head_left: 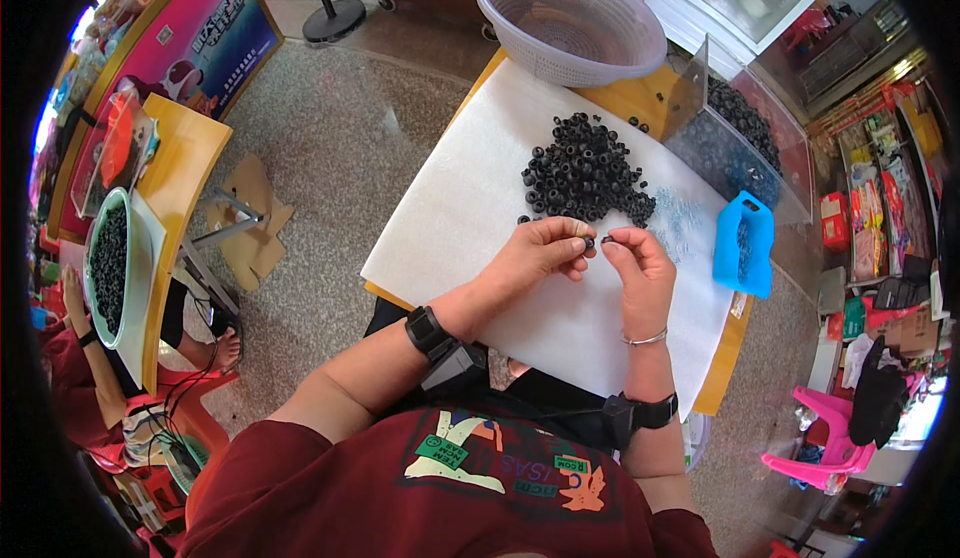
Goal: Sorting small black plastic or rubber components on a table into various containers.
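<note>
Small black rubber ring (589, 243) pinched at the left hand (540, 255) fingertips, meeting a tiny dark piece (607, 240) nipped by the right hand (640, 270), above white paper sheet (470, 208); beyond, a heap of black rings (585, 170), blue plastic scoop (744, 244), lavender plastic basket (570, 20).

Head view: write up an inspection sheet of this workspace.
Surface: white sheet over a yellow table.
Job's things: pile of small black rings; left hand pinches one, right hand pinches another small piece.
Clutter: grey basket, blue scoop, clear bin of rings.
Grippers: both hands bare, with black wrist devices.
Cables: thin cables on the floor at the far left.
Surroundings: another person's table with a bowl of rings; pink chair.
</note>
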A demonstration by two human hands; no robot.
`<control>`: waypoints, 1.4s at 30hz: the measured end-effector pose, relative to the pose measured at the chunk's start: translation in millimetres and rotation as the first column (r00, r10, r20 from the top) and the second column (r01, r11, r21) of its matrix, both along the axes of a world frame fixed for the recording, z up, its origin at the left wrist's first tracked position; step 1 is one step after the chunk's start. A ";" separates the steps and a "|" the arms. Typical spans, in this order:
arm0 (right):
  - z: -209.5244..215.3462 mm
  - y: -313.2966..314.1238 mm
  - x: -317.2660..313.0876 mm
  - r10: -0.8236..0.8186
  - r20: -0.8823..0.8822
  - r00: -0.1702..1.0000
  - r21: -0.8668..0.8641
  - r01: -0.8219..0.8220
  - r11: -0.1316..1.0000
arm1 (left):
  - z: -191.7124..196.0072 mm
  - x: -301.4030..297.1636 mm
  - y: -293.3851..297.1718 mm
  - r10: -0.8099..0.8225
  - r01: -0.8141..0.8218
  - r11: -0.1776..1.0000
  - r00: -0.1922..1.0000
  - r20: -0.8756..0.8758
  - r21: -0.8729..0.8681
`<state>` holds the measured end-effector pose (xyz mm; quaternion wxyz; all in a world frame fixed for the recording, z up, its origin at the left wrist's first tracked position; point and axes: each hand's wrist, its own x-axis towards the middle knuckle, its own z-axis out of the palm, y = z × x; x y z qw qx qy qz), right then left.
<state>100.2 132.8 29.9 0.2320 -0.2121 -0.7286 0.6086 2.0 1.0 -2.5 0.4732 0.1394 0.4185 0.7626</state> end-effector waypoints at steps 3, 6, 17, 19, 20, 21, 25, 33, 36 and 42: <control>-2.3 -4.6 0.6 0.021 -0.014 1.000 0.000 -0.021 1.000 | 2.3 0.6 0.5 -0.009 0.009 1.000 1.000 0.001 0.015; 1.9 -9.6 0.7 0.000 0.030 1.000 0.178 -0.005 0.984 | 2.1 0.5 0.6 -0.004 0.004 1.000 1.000 -0.014 0.018; 7.6 -10.8 5.5 0.003 -0.052 0.999 0.684 0.034 0.728 | 3.5 5.2 1.7 0.028 -0.033 0.999 0.973 -0.227 -0.020; 9.1 -6.9 5.1 0.087 -0.066 0.994 0.736 -0.010 0.677 | 4.5 4.4 0.3 -0.012 -0.008 0.998 0.947 -0.321 -0.062; 10.5 -4.3 5.7 0.088 -0.066 0.994 0.736 -0.011 0.677 | 3.9 4.1 -0.5 -0.011 -0.009 0.998 0.947 -0.321 -0.062; 12.4 -0.9 6.9 0.140 -0.028 0.990 0.722 -0.077 0.688 | 2.9 4.0 -1.1 -0.041 0.021 0.998 0.945 -0.323 -0.062; 18.8 8.7 12.6 0.246 0.080 0.966 0.703 -0.229 0.673 | 1.4 4.6 -1.1 -0.112 0.096 0.993 0.937 -0.331 -0.064; 16.7 2.2 25.6 0.138 0.047 0.989 0.285 -0.146 0.947 | 6.2 3.3 -0.9 -0.170 0.169 0.986 0.980 -0.109 -0.018; 16.4 -0.2 23.1 0.128 0.033 0.991 0.349 -0.132 0.928 | 6.7 3.1 -0.7 -0.171 0.171 0.985 0.978 -0.118 -0.012; 15.4 1.6 21.5 0.170 0.034 0.985 0.613 -0.155 0.775 | 5.4 3.9 -0.7 -0.162 0.161 0.987 0.975 -0.151 -0.018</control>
